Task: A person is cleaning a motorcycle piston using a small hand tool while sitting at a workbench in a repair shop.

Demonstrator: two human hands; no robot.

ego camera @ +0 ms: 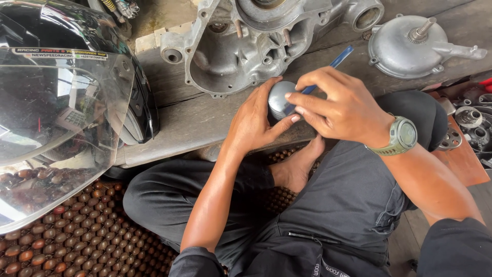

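Piston: while I look down from the head camera, I see a round silver piston (279,97) cupped between both hands, its domed top facing up, held just above the near edge of the wooden bench (174,120).
Left hand: my left hand (253,120) wraps the piston from its own side, thumb and fingers curled around the skirt, so it is grasping the piston.
Right hand: my right hand (341,105) comes over from the other side, fingertips on the piston's crown, and it pinches a thin blue tool (335,64) whose free end sticks out beyond the knuckles, away from me.
Tool tip: I cannot tell exactly where the tip meets the piston, since the fingers cover it.
Wrist: a green watch (402,136) sits on the right wrist.
Beyond the hands: a grey cast engine casing (230,51) lies on the bench just past the fingertips.
Beyond the right hand: a round metal cover (405,48) with a threaded stud lies further out.
Outside the left hand: a black helmet (66,92) with a clear visor, well apart.
Under the hands: my crossed legs in dark trousers (338,205), a bare foot (297,166), and a beaded wooden mat (97,231).
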